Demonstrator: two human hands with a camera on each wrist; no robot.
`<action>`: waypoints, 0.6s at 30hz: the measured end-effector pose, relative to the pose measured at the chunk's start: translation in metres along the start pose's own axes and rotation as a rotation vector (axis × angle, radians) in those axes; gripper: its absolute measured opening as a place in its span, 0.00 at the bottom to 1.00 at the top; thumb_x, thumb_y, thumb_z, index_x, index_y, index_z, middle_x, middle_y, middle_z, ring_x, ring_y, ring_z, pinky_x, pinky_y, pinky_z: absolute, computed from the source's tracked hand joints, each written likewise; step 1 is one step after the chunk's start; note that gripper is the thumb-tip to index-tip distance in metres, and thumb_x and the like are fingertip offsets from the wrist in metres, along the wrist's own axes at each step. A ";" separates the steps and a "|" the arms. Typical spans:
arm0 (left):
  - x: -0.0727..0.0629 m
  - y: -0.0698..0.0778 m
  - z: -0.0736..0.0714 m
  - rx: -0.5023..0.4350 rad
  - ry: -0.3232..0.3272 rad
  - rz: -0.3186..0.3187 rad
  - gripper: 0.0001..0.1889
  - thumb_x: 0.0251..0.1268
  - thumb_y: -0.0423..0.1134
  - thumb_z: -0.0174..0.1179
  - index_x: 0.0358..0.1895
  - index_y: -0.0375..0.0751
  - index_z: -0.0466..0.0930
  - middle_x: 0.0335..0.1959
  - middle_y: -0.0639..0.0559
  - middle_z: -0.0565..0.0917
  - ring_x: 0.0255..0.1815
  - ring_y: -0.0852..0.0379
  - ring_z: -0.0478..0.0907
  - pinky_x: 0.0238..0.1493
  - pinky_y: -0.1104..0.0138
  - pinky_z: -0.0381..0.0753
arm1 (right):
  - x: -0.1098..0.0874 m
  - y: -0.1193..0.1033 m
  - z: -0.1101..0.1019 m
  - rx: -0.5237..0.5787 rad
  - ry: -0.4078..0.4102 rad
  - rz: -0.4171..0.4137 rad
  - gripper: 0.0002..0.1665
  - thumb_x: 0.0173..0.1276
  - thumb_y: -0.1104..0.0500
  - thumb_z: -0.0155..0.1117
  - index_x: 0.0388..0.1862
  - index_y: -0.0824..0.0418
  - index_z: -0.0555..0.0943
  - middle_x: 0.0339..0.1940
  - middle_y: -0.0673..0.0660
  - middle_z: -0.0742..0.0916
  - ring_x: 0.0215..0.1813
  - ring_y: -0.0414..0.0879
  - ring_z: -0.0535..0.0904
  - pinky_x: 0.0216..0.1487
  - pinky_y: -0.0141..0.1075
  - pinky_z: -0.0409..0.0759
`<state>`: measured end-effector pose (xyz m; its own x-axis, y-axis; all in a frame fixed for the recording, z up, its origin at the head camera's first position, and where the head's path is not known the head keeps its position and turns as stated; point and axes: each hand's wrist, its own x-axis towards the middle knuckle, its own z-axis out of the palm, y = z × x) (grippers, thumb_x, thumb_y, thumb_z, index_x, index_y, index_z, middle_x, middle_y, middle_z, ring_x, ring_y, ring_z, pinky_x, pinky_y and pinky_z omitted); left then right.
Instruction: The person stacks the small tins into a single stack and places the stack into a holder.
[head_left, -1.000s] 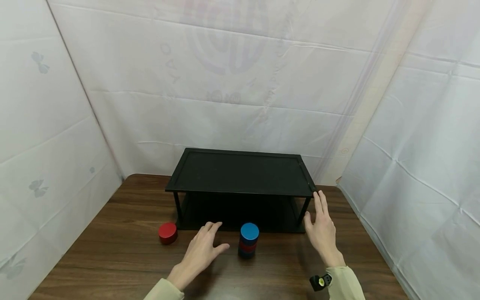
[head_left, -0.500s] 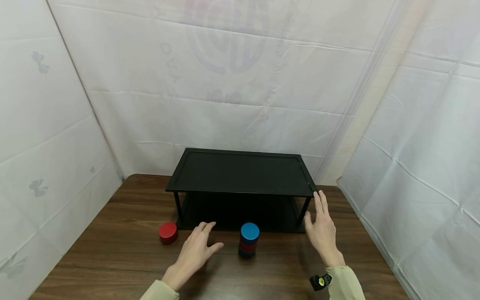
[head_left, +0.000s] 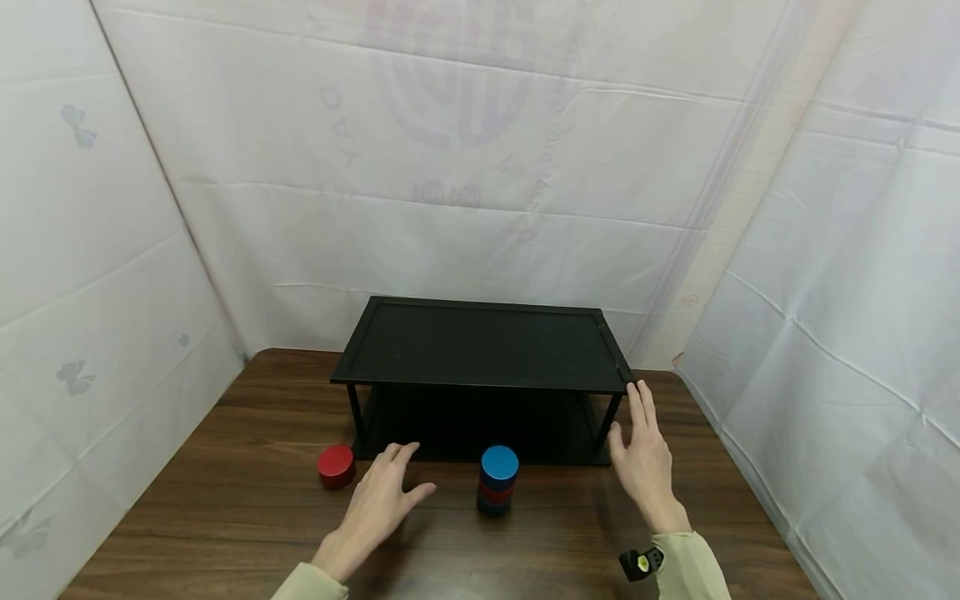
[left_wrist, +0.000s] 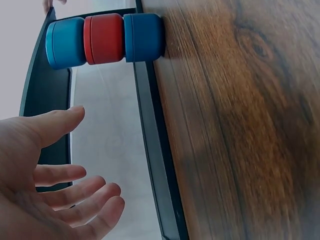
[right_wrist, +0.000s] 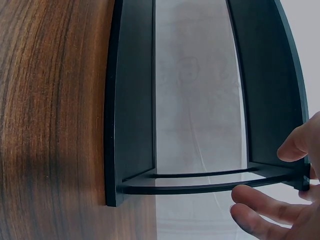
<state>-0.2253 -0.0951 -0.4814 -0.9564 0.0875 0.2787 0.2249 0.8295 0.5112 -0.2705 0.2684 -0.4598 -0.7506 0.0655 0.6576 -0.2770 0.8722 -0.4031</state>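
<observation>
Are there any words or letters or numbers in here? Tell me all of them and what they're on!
Nothing is clear enough to quote.
White back sheet: faint letters and a big pale round emblem, too blurred to read.
Small round mark to the right: too small to read.
Black wristband: I can't tell if its yellow-green spot has writing.
Blue-and-red stack, red round piece, black rack: no writing shows.

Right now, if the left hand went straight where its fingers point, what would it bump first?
Probably the black shelf: the left hand points toward its lower front edge. The hand's height is unclear, so it might slip into the open front instead.
</observation>
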 end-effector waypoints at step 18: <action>-0.002 -0.018 -0.012 0.071 0.055 0.010 0.32 0.52 0.46 0.72 0.59 0.36 0.75 0.52 0.40 0.80 0.50 0.44 0.79 0.47 0.52 0.81 | 0.000 0.000 0.000 -0.001 -0.011 0.009 0.39 0.66 0.68 0.58 0.75 0.60 0.59 0.77 0.60 0.62 0.13 0.31 0.53 0.15 0.29 0.56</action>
<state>-0.2256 -0.1164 -0.4812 -0.9420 0.0670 0.3289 0.2187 0.8659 0.4500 -0.2703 0.2684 -0.4594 -0.7592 0.0678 0.6473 -0.2698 0.8723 -0.4079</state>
